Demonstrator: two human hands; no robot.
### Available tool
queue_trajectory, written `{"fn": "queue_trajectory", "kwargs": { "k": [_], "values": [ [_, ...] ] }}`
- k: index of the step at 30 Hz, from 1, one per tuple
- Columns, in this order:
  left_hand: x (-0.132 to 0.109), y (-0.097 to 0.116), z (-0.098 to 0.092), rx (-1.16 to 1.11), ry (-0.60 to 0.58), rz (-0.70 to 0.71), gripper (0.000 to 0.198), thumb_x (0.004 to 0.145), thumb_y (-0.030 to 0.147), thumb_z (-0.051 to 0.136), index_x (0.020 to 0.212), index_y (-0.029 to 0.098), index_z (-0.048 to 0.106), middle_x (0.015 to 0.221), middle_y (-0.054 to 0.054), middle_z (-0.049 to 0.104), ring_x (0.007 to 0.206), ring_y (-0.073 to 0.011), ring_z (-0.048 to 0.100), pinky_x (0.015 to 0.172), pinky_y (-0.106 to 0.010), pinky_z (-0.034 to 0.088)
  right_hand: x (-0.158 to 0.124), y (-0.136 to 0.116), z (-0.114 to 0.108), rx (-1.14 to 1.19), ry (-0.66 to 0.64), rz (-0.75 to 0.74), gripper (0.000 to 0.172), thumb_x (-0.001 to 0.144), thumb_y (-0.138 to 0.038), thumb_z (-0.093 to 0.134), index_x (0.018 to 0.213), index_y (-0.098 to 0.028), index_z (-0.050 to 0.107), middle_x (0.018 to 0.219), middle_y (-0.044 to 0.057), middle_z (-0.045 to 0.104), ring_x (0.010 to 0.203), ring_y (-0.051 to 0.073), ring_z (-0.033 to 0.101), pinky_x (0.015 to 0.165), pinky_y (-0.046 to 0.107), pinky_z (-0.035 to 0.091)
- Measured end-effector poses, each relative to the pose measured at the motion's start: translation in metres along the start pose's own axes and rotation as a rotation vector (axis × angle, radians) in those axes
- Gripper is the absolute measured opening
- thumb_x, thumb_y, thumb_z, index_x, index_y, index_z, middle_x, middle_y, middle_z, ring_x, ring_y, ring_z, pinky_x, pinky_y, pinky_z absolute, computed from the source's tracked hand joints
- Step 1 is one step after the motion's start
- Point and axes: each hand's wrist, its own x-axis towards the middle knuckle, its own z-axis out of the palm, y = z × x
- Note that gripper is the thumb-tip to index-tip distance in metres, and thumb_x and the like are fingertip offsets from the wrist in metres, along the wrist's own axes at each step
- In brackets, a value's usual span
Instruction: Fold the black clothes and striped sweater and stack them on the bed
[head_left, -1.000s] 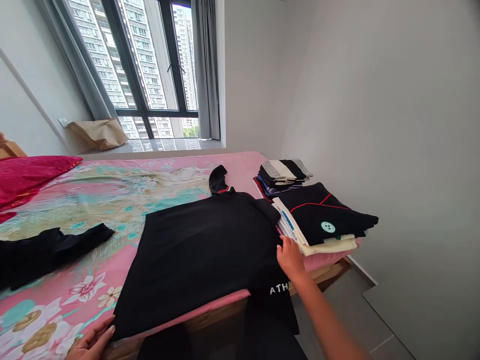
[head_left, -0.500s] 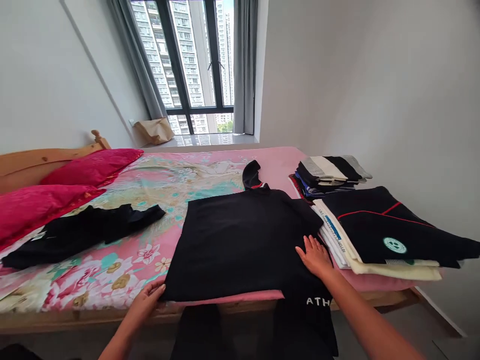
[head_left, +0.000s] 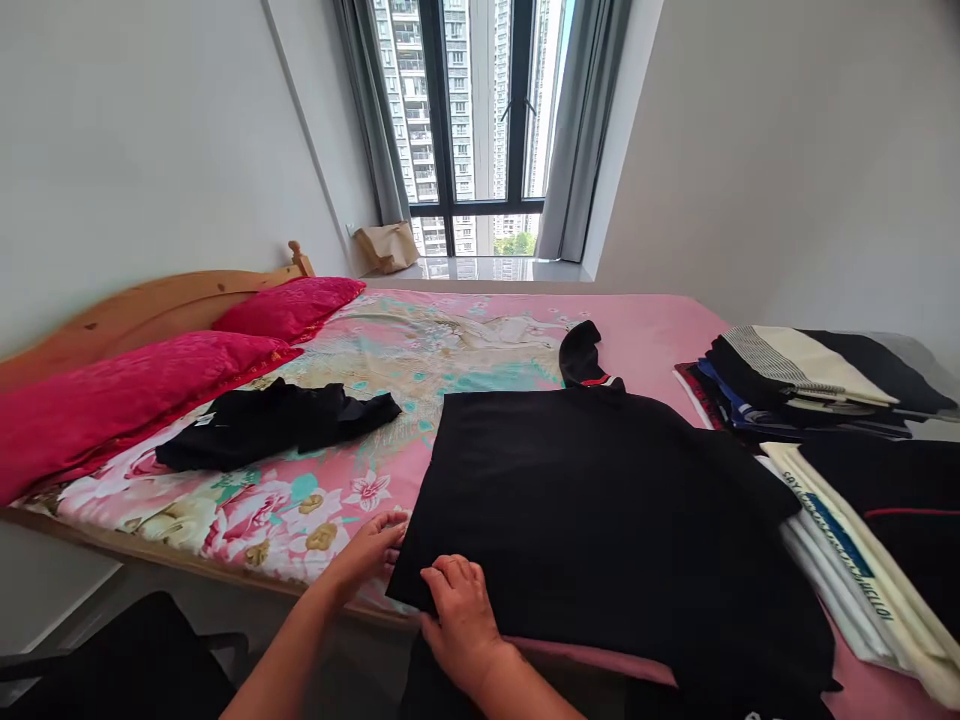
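A black polo shirt is spread flat on the bed, its collar with red and white trim and one sleeve pointing away from me. My left hand is at the shirt's left edge, fingers curled against the cloth and the fingertips partly hidden. Beside it my right hand has bent fingers closed on the shirt's near hem, close to the left corner. The lower right part of the shirt hangs over the bed's front edge.
Another black garment lies crumpled on the floral sheet near red pillows. Folded clothes are stacked at the right, with white and cream folded shirts in front. A black chair stands at lower left.
My right hand has moved left from the shirt's right side to its near left corner. My left hand has shifted up along the left edge. The view has turned left.
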Motion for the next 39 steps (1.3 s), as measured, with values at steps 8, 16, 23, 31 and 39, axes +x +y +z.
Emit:
{"fn": "queue_trajectory", "kwargs": {
  "k": [8,16,23,31,39],
  "values": [
    [0.078,0.028,0.013,0.267,0.177,0.223,0.033,0.059,0.045,0.068,0.072,0.017,0.057,0.062,0.003,0.055,0.059,-0.0112,0.050,0.053,-0.021,0.034,-0.005,0.022,0.030,-0.004,0.096,-0.019,0.052,0.068,-0.023,0.071,0.116,-0.028,0.052,0.114,0.005,0.058,0.107,0.026,0.050,0.095,0.043,0.035],
    [0.083,0.029,0.012,0.419,0.185,0.180,0.034,0.058,0.047,0.070,0.065,0.019,0.052,0.051,0.006,0.046,0.048,-0.0098,0.041,0.045,-0.022,0.025,0.008,0.010,0.029,0.077,0.086,0.049,0.057,0.066,-0.040,0.075,0.117,-0.028,0.052,0.110,0.006,0.058,0.100,0.028,0.051,0.088,0.043,0.039],
    [0.086,0.026,0.006,0.342,0.104,0.108,0.032,0.065,0.041,0.066,0.061,0.020,0.041,0.046,0.009,0.036,0.043,-0.0073,0.036,0.043,-0.019,0.026,0.024,-0.006,0.024,0.003,0.013,0.183,0.051,0.055,-0.034,0.082,0.099,-0.025,0.056,0.098,0.005,0.059,0.089,0.027,0.050,0.079,0.043,0.040],
    [0.083,0.029,0.004,0.266,0.097,0.026,0.031,0.069,0.034,0.064,0.063,0.022,0.037,0.043,0.009,0.038,0.035,-0.0078,0.038,0.036,-0.019,0.028,0.032,-0.010,0.031,-0.019,-0.048,0.134,0.016,0.070,-0.010,0.062,0.078,-0.022,0.056,0.081,0.001,0.061,0.078,0.021,0.051,0.072,0.035,0.038],
    [0.121,0.052,0.024,0.382,0.233,0.212,0.026,0.069,0.037,0.067,0.082,0.016,0.059,0.076,-0.005,0.068,0.075,-0.0204,0.065,0.060,-0.025,0.046,0.031,-0.007,0.035,0.020,-0.020,0.152,0.020,0.065,-0.011,0.066,0.078,-0.023,0.056,0.081,-0.001,0.062,0.078,0.021,0.053,0.072,0.034,0.038]
  ]
}}
